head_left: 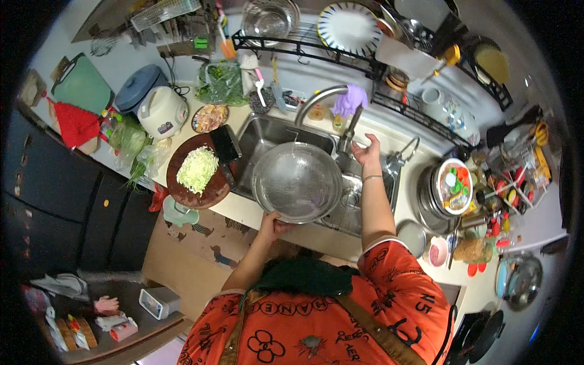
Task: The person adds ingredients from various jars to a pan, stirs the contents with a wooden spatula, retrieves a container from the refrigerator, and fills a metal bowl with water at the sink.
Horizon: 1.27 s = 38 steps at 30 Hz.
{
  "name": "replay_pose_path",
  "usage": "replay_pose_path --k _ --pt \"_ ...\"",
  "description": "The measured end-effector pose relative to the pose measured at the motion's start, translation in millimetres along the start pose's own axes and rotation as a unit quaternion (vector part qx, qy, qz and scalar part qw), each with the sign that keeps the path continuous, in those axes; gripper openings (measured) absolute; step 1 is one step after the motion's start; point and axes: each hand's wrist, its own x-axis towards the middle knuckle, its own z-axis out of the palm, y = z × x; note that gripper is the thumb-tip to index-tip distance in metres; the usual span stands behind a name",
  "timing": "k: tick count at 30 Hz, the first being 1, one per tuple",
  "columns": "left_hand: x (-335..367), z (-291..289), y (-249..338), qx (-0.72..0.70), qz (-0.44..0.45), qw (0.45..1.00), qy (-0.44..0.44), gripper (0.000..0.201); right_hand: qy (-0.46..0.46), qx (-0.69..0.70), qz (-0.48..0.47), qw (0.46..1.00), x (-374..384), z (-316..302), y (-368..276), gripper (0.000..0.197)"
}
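Note:
My left hand (277,224) grips the near rim of a large, shiny round basin (297,182). The basin is held over the double metal sink (258,126) and looks tilted; water seems to lie in it, though glare makes this hard to tell. Beside the faucet (316,97), my right hand (367,151) is raised with its fingers apart and nothing in them. Its fingertips are close to the faucet's upright body, but I see no clear grip. A purple cloth (351,99) hangs over the faucet's bend.
Left of the sink, a round cutting board (210,196) bears chopped cabbage (197,170) and a cleaver (226,146). Behind it stand a plate of meat (210,118), bagged greens (220,82) and a white rice cooker (162,111). Stacked pots (426,201) stand at right, below a dish rack (304,48).

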Motion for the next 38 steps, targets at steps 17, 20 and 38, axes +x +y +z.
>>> replay_pose_path --k 17,20,38 --pt "-76.9 86.8 32.7 0.123 -0.168 0.951 -0.227 0.058 0.001 -0.278 -0.199 0.94 -353.5 -214.4 158.9 0.065" --pt "-97.9 156.7 6.5 0.164 -0.228 0.931 -0.232 0.057 0.056 -0.219 -0.254 0.94 -433.9 -232.2 133.0 0.058" --pt "-212.7 527.1 -387.0 0.242 -0.3 0.766 -0.515 0.076 0.291 -0.065 -0.4 0.867 -689.4 -527.0 -68.2 0.05"
